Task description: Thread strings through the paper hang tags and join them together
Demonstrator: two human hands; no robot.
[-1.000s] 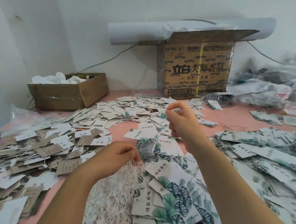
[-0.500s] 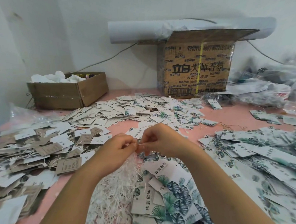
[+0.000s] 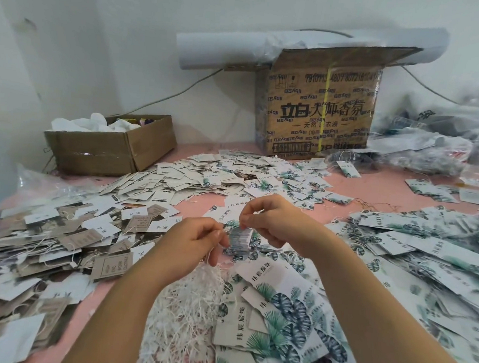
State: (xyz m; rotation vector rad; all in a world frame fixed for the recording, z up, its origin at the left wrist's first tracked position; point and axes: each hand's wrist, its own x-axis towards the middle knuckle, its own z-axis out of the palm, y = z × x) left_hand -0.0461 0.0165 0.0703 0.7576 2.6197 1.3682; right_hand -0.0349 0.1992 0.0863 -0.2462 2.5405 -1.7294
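"Two hands up. What does each hold?"

"Right hand (image 3: 275,223): fingers pinch the top of a small, blurred bundle of tags (image 3: 240,239), which is raised above the pink worktop (image 3: 374,188). Left hand (image 3: 197,243): thumb and forefinger pinch strings (image 3: 193,300) rising from the white heap beneath, just beside the bundle."

"Other tags?"

"Heaped all around."
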